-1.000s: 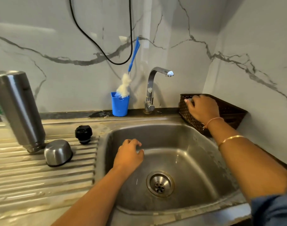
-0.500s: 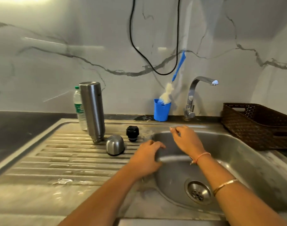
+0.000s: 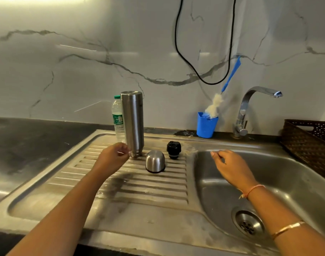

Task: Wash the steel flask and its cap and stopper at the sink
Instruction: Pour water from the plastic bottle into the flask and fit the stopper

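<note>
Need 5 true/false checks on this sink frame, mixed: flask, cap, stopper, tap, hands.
1. The steel flask stands on the drainboard. True.
2. The cap is fitted on the flask. False: it sits rim down on the drainboard beside the flask.
3. The black stopper sits on the drainboard, not in the basin. True.
4. Water runs from the tap. False: no stream shows.
5. The right hand holds the brush. False: it holds nothing and hangs over the basin, while the brush stands in the blue cup.
</note>
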`<state>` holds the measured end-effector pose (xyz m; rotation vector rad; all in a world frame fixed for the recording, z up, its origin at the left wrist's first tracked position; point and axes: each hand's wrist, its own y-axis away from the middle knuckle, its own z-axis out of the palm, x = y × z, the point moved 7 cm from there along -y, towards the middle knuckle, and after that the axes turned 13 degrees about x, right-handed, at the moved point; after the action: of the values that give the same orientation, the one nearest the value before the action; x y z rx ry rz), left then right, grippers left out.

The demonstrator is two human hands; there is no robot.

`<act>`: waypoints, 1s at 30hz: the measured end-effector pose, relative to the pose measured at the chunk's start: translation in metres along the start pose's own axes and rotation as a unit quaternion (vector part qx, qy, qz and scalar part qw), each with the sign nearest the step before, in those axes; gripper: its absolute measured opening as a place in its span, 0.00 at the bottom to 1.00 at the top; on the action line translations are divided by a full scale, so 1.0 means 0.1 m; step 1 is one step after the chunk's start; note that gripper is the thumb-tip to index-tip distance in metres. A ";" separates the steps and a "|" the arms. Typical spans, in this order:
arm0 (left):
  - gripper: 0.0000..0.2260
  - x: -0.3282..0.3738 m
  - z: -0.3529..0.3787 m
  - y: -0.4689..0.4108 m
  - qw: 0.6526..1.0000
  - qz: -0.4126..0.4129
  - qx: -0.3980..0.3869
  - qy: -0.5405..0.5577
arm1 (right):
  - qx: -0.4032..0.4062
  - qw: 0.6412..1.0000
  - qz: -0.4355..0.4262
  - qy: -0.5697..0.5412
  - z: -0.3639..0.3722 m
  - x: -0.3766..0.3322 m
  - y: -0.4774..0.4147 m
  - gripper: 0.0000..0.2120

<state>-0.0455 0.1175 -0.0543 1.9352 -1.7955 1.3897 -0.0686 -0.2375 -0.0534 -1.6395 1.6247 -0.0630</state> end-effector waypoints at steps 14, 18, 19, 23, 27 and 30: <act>0.34 -0.35 0.13 -0.41 0.991 -0.086 0.010 0.103 | -0.028 1.000 0.007 0.012 0.12 -0.19 0.12 0.18; 0.41 -0.28 0.22 -0.51 0.981 -0.093 -0.022 0.171 | -0.024 1.000 0.010 0.009 0.10 -0.18 0.13 0.18; 0.42 -0.27 0.25 -0.53 0.977 -0.090 -0.040 0.187 | -0.022 1.000 0.012 0.009 0.10 -0.18 0.13 0.18; 0.48 -0.21 0.38 -0.56 0.969 -0.090 -0.088 0.213 | -0.023 1.000 0.018 0.006 0.12 -0.16 0.14 0.18; 0.44 -0.15 0.38 -0.55 0.983 -0.081 -0.025 0.165 | -0.025 0.999 0.018 0.010 0.14 -0.16 0.13 0.19; 0.34 -0.12 0.36 -0.52 0.993 -0.049 0.000 0.110 | -0.025 0.999 0.019 0.008 0.14 -0.16 0.14 0.19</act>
<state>0.0185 0.1161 -0.0593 1.7635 -1.5803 1.5028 -0.0749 -0.2149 -0.0625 -1.6492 1.6813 -0.0169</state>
